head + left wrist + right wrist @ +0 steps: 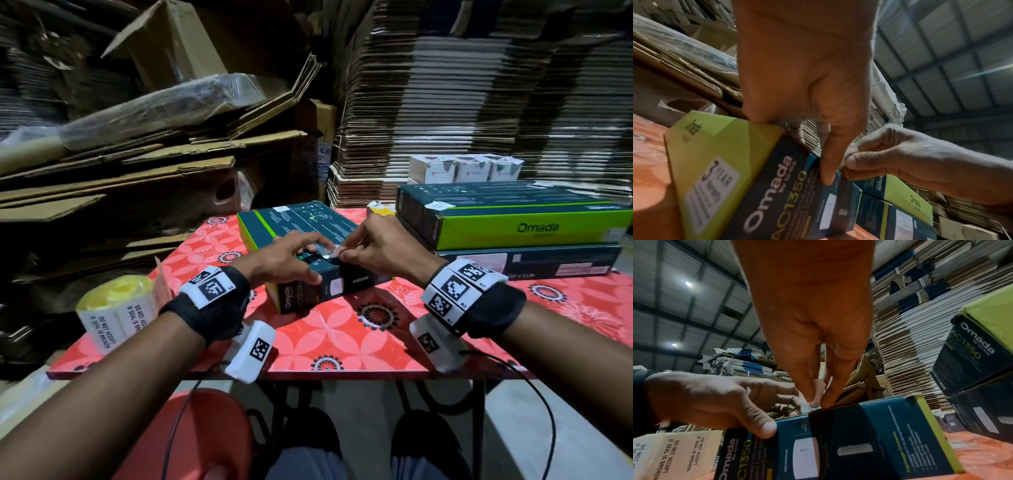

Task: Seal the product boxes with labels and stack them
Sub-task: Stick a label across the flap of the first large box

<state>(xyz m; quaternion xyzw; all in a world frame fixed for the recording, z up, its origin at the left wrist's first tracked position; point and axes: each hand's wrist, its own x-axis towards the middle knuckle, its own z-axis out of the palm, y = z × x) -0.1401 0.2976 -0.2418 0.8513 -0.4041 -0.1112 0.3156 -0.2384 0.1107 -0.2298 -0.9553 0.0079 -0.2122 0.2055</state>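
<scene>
- Box (308, 260) of dark teal and lime card, marked Omada AC1350, lay flat on the red flowered table (342, 339) straight before me, its near end turned toward me.
- My left hand (284, 257) rested on top of that box near its front edge, fingers spread over the lid and my thumb (764, 428) pressed down against the end face, so I gripped the box's corner.
- My right hand (380, 246) pinched a small white label (334, 251) between thumb and forefinger, right at the top edge of the box's near end; my left fingertips met it there.
- From the right wrist view, the label (807, 405) sat at the seam where lid meets end face, my two fingertips (826, 400) closed together on it.
- From the left wrist view, my forefinger (828, 170) pointed down along the end of the box (777, 186), touching it, and my right hand (890, 159) was curled just beside.
- Roll of seal labels (116, 308), printed "do not accept if seal is broken", stood at the table's left edge, well apart from the box.
- Two more boxes (513, 226) of the same make lay stacked at my right on the table, one upon the other, with small white cartons (466, 169) behind them.
- Flattened cardboard (445, 85) was piled high behind the table.
</scene>
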